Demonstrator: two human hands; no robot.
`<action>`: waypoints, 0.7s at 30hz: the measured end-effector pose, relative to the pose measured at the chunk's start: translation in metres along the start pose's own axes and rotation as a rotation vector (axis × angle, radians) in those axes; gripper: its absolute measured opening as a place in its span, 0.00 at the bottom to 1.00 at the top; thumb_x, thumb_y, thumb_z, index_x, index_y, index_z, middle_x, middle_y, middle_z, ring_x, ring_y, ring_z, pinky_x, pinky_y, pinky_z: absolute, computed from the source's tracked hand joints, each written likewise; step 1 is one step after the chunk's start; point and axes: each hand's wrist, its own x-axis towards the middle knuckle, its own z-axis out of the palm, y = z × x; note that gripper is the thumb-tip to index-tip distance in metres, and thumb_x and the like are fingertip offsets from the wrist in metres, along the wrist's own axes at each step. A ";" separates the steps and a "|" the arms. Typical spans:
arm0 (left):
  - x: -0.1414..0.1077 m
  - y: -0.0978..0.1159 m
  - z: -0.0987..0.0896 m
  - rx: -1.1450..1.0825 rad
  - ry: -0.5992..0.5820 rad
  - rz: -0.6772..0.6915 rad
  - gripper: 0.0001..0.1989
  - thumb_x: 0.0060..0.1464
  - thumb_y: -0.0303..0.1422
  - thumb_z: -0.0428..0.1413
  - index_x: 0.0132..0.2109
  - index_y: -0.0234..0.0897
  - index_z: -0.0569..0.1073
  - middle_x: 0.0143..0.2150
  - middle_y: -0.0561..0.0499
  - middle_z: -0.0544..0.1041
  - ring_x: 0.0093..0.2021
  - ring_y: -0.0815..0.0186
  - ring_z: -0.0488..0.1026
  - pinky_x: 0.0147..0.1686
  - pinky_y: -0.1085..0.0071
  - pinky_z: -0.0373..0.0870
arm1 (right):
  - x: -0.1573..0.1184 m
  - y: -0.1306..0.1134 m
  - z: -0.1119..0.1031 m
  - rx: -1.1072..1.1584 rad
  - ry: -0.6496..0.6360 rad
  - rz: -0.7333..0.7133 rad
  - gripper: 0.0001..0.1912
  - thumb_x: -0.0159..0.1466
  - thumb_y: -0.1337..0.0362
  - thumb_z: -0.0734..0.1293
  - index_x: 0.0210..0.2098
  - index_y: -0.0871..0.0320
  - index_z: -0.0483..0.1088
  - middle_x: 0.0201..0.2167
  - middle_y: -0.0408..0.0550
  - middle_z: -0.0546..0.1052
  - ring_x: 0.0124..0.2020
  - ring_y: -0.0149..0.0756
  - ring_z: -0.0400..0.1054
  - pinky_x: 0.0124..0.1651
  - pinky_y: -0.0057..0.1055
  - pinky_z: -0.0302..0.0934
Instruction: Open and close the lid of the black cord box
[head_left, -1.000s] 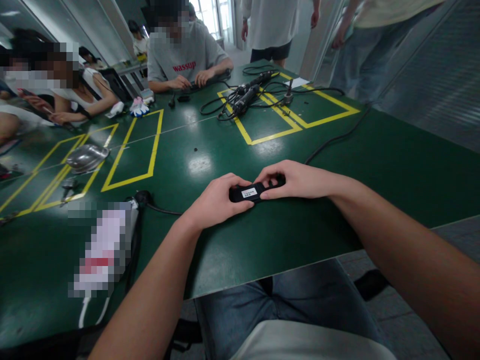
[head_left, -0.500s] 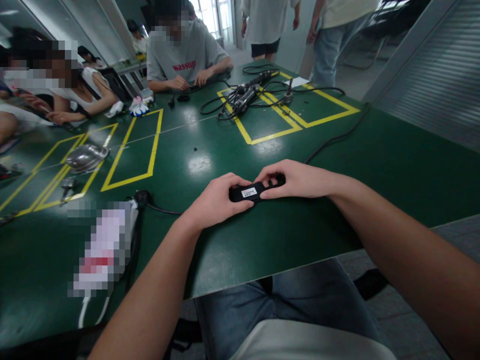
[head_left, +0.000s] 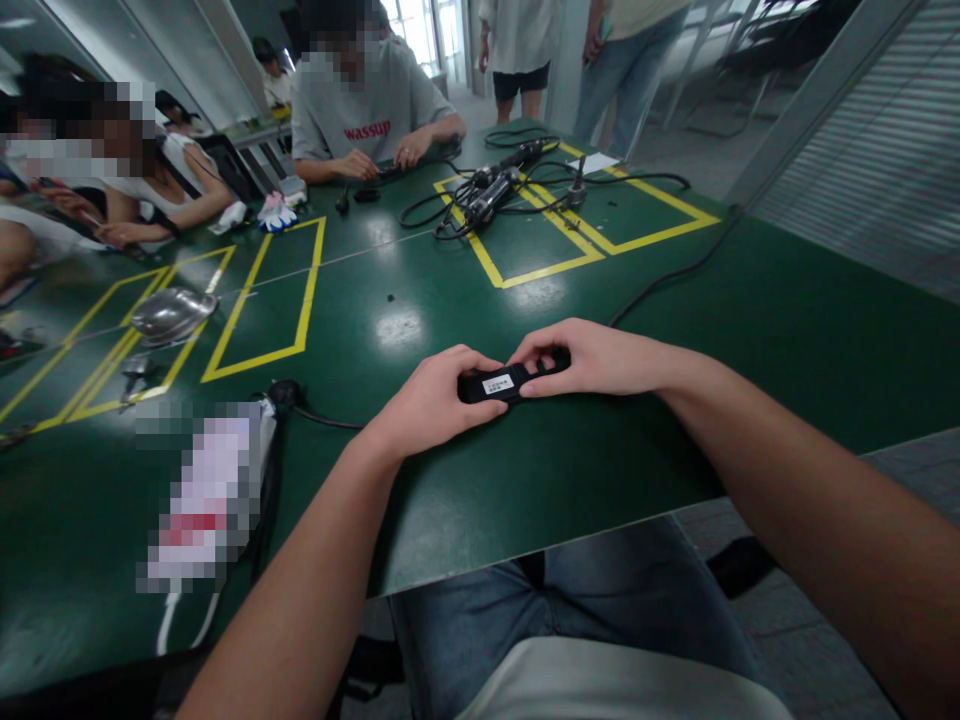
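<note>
A small black oblong box with a white printed label (head_left: 496,384) lies at the table's near side, its ends partly covered by my fingers. My left hand (head_left: 442,395) grips its left end between thumb and fingers. On the right end, my right hand (head_left: 581,360) pinches it with the thumb in front and the fingers curled behind. One black cable (head_left: 330,420) runs from a round black plug (head_left: 286,394) to behind my left hand. Another black cable (head_left: 660,280) leads from behind my right hand towards the far right edge. Whether either cable joins the box is hidden.
The green table (head_left: 787,350) bears yellow tape rectangles (head_left: 255,362). Corded black tools (head_left: 491,195) lie at the far middle, a metal bowl-like piece (head_left: 174,314) at left. A blurred-out object with a white cord (head_left: 206,490) sits near my left forearm. Other people sit and stand around.
Both my hands and the black box stay as they were. In the background, the standing people at the upper right have shifted to the left.
</note>
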 end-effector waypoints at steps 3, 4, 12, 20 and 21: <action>0.000 0.000 0.000 0.002 0.001 -0.004 0.17 0.57 0.33 0.71 0.53 0.40 0.85 0.48 0.49 0.85 0.45 0.59 0.81 0.53 0.60 0.77 | 0.000 0.000 0.000 -0.003 0.005 -0.002 0.30 0.61 0.40 0.77 0.51 0.57 0.86 0.36 0.48 0.79 0.37 0.41 0.68 0.42 0.38 0.60; 0.000 0.000 0.000 0.003 0.001 -0.004 0.17 0.57 0.32 0.71 0.54 0.40 0.85 0.48 0.49 0.85 0.45 0.59 0.81 0.53 0.60 0.77 | 0.000 0.000 0.000 -0.002 0.006 -0.003 0.30 0.61 0.40 0.77 0.51 0.57 0.86 0.35 0.48 0.79 0.37 0.41 0.68 0.42 0.38 0.60; 0.000 0.000 0.000 -0.005 0.001 -0.001 0.17 0.57 0.32 0.71 0.53 0.39 0.85 0.48 0.49 0.85 0.46 0.59 0.81 0.53 0.60 0.77 | 0.000 -0.001 0.000 0.005 0.003 0.002 0.29 0.61 0.40 0.77 0.50 0.56 0.86 0.35 0.47 0.78 0.37 0.41 0.68 0.42 0.37 0.60; 0.000 -0.001 0.000 0.000 0.005 -0.001 0.17 0.57 0.34 0.70 0.54 0.40 0.85 0.48 0.49 0.85 0.46 0.59 0.81 0.54 0.59 0.78 | 0.000 0.000 0.000 -0.002 0.001 -0.006 0.29 0.62 0.40 0.77 0.51 0.55 0.86 0.35 0.47 0.79 0.37 0.42 0.68 0.42 0.38 0.60; 0.000 -0.001 0.000 0.000 0.003 0.000 0.17 0.57 0.34 0.70 0.54 0.40 0.85 0.48 0.49 0.85 0.46 0.59 0.81 0.54 0.59 0.78 | 0.000 0.000 -0.001 -0.004 -0.001 -0.005 0.29 0.62 0.40 0.77 0.51 0.55 0.86 0.35 0.47 0.79 0.37 0.42 0.68 0.42 0.38 0.60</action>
